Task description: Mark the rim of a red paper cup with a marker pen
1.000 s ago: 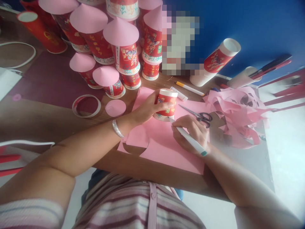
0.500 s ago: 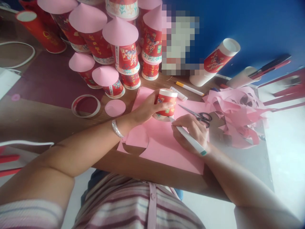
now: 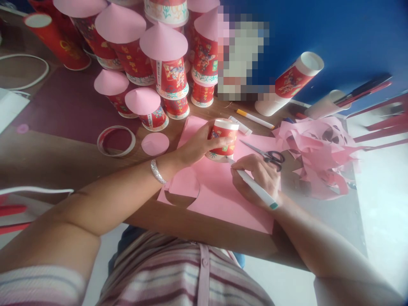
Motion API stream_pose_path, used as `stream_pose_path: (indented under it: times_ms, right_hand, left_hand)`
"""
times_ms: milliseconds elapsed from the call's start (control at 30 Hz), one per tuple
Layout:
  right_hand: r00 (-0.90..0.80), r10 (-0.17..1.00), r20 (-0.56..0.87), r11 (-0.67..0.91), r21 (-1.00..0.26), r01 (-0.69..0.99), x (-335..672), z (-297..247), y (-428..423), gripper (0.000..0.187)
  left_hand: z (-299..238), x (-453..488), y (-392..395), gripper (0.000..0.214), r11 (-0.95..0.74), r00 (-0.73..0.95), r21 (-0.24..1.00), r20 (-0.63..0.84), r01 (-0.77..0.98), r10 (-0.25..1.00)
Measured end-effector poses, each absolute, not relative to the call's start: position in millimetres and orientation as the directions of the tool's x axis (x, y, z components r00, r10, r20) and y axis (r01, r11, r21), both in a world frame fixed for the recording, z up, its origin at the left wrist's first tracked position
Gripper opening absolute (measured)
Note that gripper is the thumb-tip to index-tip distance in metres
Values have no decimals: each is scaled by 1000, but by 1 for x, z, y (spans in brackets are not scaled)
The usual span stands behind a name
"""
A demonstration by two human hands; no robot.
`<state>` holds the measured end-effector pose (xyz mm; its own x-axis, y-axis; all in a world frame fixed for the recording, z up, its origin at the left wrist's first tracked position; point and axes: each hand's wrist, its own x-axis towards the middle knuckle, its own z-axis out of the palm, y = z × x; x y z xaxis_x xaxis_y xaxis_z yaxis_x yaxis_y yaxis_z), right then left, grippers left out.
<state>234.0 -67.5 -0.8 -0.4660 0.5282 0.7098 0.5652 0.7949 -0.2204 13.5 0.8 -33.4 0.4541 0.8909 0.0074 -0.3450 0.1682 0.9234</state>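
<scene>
My left hand (image 3: 204, 143) is wrapped round a red paper cup (image 3: 224, 138) with white bands at its top and bottom. Dark green marks show on the lower white band. In my right hand (image 3: 256, 178) is a white marker pen (image 3: 258, 189) with a green end, its tip at or very near that band. Both hands are above pink paper sheets (image 3: 223, 195) with a round piece cut out near the front edge. Black-handled scissors (image 3: 264, 154) lie just beyond my right hand. A white tube (image 3: 240, 125) lies behind the cup.
Several red cups with pink paper cones (image 3: 164, 42) stand at the back left. Pink paper scraps (image 3: 318, 153) are heaped on the right. A yellow-capped marker (image 3: 255, 119), a leaning stack of cups (image 3: 291, 83), a cup ring (image 3: 116, 141) and a pink disc (image 3: 155, 144) surround the sheets.
The whole view has shifted slightly, with things a little further right. Both hands keep their hold on the cup and the marker pen.
</scene>
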Motion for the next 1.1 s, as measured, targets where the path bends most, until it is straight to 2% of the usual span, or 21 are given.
stream_pose_path:
  times_ms: [133, 500, 767, 933, 1100]
  right_hand:
    - [-462, 534, 708, 794, -234, 561, 233, 0, -68, 25]
    - [-487, 511, 708, 820, -230, 525, 234, 0, -65, 28]
    - [-484, 527, 699, 810, -241, 534, 233, 1, -66, 25]
    - [-515, 587, 625, 792, -312, 525, 236, 7, -67, 19]
    - [-494, 661, 565, 743, -404, 533, 237, 10, -68, 14]
  left_hand:
    - [-34, 14, 2, 61, 135, 449, 928, 39, -348, 893]
    - [-35, 14, 1, 67, 167, 415, 933, -20, -320, 909]
    - [-31, 15, 1, 66, 149, 433, 935, 5, -321, 901]
    - [-33, 14, 1, 69, 152, 436, 940, -4, -306, 900]
    - [-36, 13, 3, 66, 76, 445, 953, 66, -294, 893]
